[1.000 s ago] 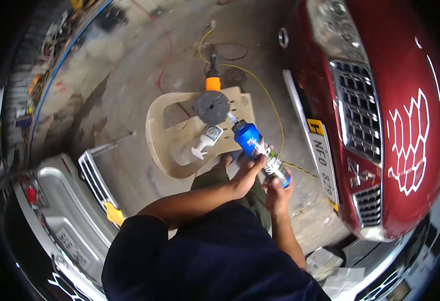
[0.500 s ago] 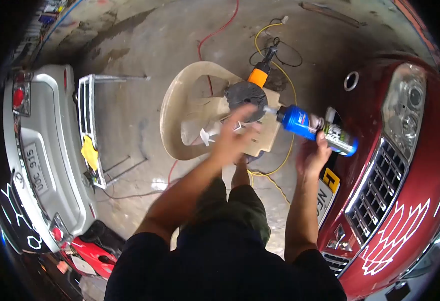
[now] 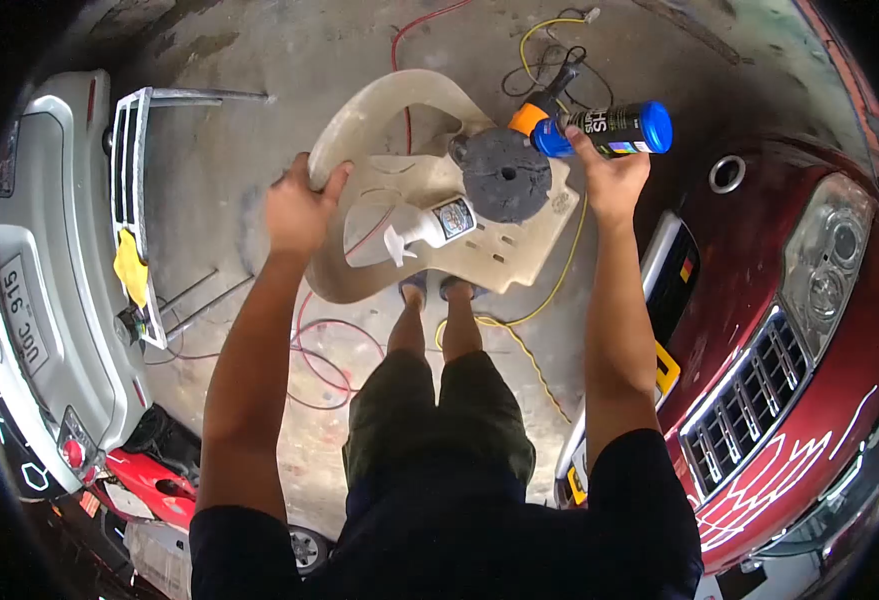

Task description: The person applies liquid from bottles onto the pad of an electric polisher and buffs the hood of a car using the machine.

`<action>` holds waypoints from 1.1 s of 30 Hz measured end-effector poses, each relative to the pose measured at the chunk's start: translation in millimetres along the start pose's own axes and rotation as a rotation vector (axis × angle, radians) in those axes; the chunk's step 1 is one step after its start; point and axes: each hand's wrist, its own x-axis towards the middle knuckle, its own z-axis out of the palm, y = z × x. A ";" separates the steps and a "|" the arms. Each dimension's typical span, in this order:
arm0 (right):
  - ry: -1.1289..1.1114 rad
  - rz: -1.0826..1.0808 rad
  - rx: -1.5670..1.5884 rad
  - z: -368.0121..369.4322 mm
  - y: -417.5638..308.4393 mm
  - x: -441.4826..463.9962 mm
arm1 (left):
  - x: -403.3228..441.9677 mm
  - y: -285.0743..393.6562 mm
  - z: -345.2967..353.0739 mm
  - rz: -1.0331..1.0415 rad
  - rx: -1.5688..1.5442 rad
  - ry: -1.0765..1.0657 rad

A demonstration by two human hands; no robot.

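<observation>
The blue bottle (image 3: 614, 130) was held on its side above the far right part of the beige chair (image 3: 334, 140), its dark label showing and its narrow end turned toward the round pad (image 3: 507, 175); whether that end touched the pad could not be told. The right hand (image 3: 614, 182) was closed around the bottle near its narrow end, the thumb along the near side and the other fingers mostly hidden. The pad, dark and worn, belonged to the power tool (image 3: 527, 118), whose orange part was partly covered by the bottle. On the chair, just beside the pad, the white spray bottle (image 3: 447, 222) lay on its side, trigger toward the chair's back. The left hand (image 3: 299, 208) was partly closed, its fingers and thumb hooked over the chair's curved top rim. Beyond, a yellow cord (image 3: 571, 275) and a red hose (image 3: 344, 375) ran across the floor (image 3: 229, 190). The red car (image 3: 734, 330) stood to the right; to the left, a metal frame (image 3: 129, 150) with a yellow cloth (image 3: 131, 268) stood beside the silver car (image 3: 74, 250).
</observation>
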 end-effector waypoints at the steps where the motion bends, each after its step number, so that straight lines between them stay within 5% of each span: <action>1: 0.011 0.000 -0.027 4.8 2.1 0.3 | -3.1 -2.9 1.4 0.021 -0.002 0.006; 33: 0.119 0.024 0.031 13.1 59.9 4.4 | -2.2 -5.4 1.4 0.018 -0.077 -0.020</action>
